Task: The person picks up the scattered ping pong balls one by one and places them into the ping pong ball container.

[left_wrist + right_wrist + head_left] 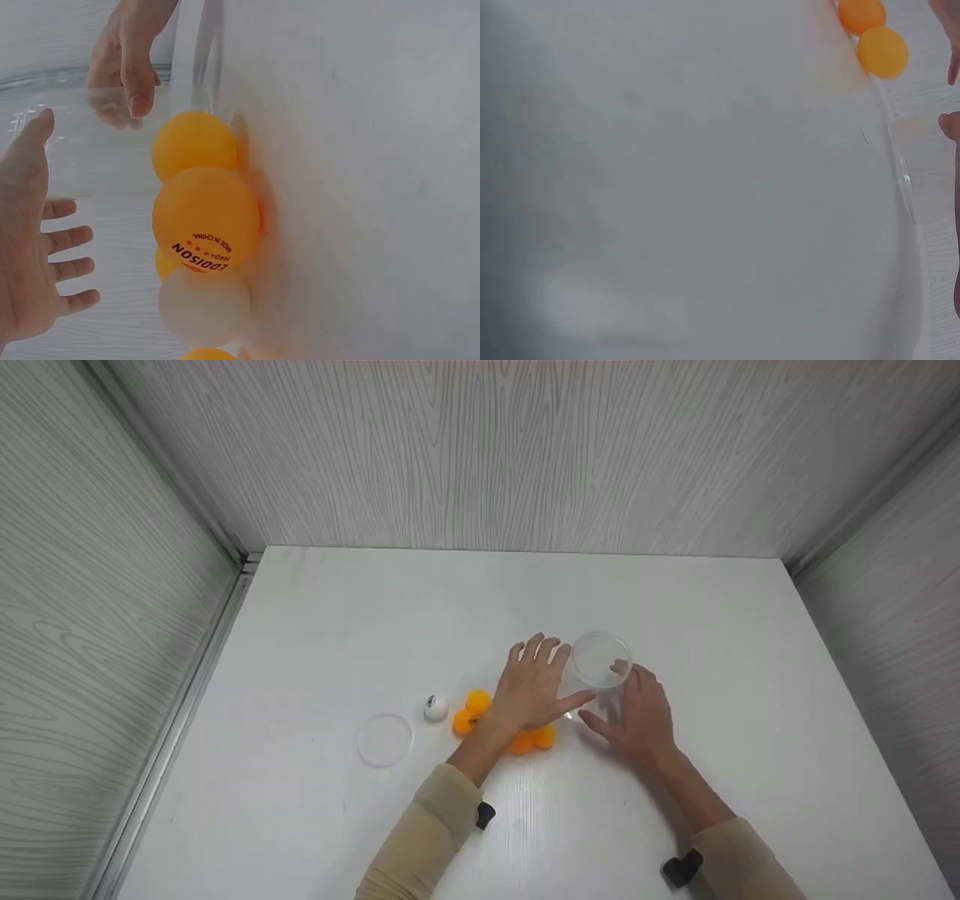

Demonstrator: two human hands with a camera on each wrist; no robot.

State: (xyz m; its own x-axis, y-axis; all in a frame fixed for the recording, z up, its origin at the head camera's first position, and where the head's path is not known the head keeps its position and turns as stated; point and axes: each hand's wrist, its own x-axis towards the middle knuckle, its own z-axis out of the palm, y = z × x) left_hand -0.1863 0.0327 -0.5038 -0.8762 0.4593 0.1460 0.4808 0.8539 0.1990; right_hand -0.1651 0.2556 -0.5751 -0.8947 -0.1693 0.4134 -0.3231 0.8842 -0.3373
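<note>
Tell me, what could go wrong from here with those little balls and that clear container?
The orange table-tennis balls lie loose, showing on both sides of the left forearm; a brush might send them rolling. The clear container sits between the left hand and right hand, so an uneven push could tip it.

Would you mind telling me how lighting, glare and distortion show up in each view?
Head: a soft shadow falls beside the right hand, and the clear container is faint against the white table; left wrist: the printed orange ball is sharp enough to read; right wrist: the left side darkens, a pale patch brightens the lower left, and the table edge looks bowed.
</note>
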